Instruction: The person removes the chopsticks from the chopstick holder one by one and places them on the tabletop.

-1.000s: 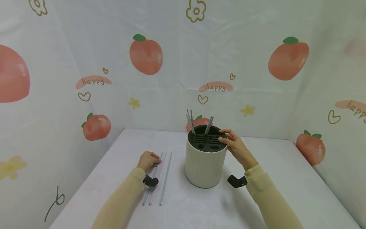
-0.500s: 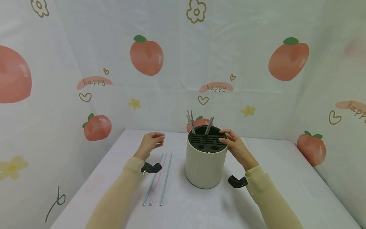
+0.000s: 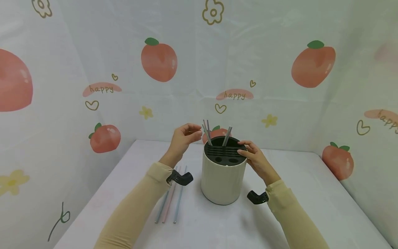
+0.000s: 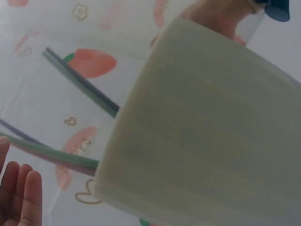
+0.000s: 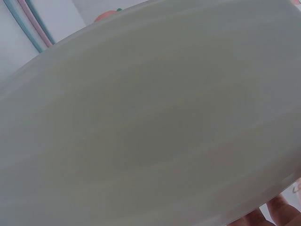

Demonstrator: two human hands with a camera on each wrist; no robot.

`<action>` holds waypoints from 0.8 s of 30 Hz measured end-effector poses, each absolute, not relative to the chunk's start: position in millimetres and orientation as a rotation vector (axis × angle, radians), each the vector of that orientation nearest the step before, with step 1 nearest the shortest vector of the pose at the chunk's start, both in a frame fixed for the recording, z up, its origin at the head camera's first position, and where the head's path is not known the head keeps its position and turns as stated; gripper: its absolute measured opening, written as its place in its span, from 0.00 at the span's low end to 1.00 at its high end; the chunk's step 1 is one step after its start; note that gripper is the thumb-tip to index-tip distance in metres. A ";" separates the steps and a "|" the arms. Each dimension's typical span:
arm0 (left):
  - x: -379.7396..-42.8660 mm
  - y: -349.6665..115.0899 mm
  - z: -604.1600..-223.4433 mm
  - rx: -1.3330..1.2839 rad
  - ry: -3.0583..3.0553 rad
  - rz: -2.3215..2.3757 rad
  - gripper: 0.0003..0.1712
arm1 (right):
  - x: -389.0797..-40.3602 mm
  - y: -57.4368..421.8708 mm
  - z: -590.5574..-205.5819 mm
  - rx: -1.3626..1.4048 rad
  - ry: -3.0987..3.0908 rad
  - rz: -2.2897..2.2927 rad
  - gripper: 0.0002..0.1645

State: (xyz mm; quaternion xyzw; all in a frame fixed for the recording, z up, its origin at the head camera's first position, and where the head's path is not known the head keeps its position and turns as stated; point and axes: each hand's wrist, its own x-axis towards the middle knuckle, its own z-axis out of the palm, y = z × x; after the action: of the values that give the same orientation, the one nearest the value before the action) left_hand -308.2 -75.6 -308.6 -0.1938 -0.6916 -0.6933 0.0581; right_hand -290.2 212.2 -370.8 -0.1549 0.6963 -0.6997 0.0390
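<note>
A cream, round utensil holder (image 3: 221, 185) with a black slotted top (image 3: 225, 152) stands upright on the table. Slim metallic rods like straws lean out of its back: a bunch at the left (image 3: 206, 133) and a pair (image 3: 227, 135) further right. My left hand (image 3: 183, 140) is raised beside the left bunch, fingers loosely bent and fingertips right at the rods; in the left wrist view a fingertip overlaps a green rod (image 4: 66, 154). My right hand (image 3: 259, 160) grips the holder's right rim, thumb and index finger over the black top.
Two blue rods (image 3: 178, 204) and a pink rod (image 3: 168, 204) lie side by side on the white table (image 3: 124, 180), left of the holder and partly under the left forearm. A white fruit-printed cloth (image 3: 186, 103) hangs behind and at both sides.
My left hand has risen from the rods on the table and moved right to the rods in the holder. The right hand and the holder have stayed put.
</note>
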 end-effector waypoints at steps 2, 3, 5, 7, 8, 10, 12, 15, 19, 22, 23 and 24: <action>-307.0 -70.9 -310.1 -0.578 -2.095 -2.081 0.17 | -290.2 211.9 -370.6 -0.473 2.131 -2.150 0.16; -306.6 -69.0 -310.8 -0.570 -2.090 -2.078 0.16 | -290.2 211.8 -370.6 -0.474 2.129 -2.150 0.16; -305.9 -65.4 -311.7 -0.548 -2.079 -2.079 0.15 | -290.1 211.7 -370.5 -0.477 2.127 -2.148 0.16; -306.2 -62.7 -312.8 -0.533 -2.072 -2.080 0.14 | -290.2 211.5 -370.5 -0.470 2.124 -2.151 0.16; -306.6 -61.4 -313.2 -0.530 -2.065 -2.084 0.14 | -290.2 211.7 -370.6 -0.473 2.124 -2.149 0.16; -307.3 -59.3 -314.0 -0.525 -2.052 -2.093 0.13 | -290.7 212.3 -371.1 -0.478 2.125 -2.146 0.16; -308.6 -57.5 -315.2 -0.524 -2.042 -2.101 0.12 | -291.1 212.6 -371.6 -0.481 2.125 -2.145 0.16; -310.5 -54.9 -316.8 -0.525 -2.035 -2.106 0.13 | -291.3 212.8 -371.4 -0.484 2.126 -2.144 0.17; -311.7 -52.1 -318.6 -0.522 -2.054 -2.086 0.12 | -291.2 212.9 -371.5 -0.489 2.128 -2.143 0.16; -311.6 -51.0 -319.2 -0.519 -2.071 -2.061 0.11 | -291.5 213.2 -372.1 -0.490 2.129 -2.144 0.15; -311.5 -50.9 -319.4 -0.519 -2.075 -2.055 0.10 | -291.6 213.2 -372.2 -0.489 2.130 -2.143 0.15; -311.4 -50.9 -319.4 -0.519 -2.077 -2.054 0.10 | -291.6 213.1 -372.3 -0.487 2.131 -2.143 0.15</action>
State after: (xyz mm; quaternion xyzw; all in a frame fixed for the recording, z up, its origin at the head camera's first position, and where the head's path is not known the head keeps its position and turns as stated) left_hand -311.4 -50.9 -319.4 -0.1741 -0.6975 -0.6896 0.0872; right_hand -291.6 213.1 -372.3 -0.1588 0.6956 -0.6995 0.0400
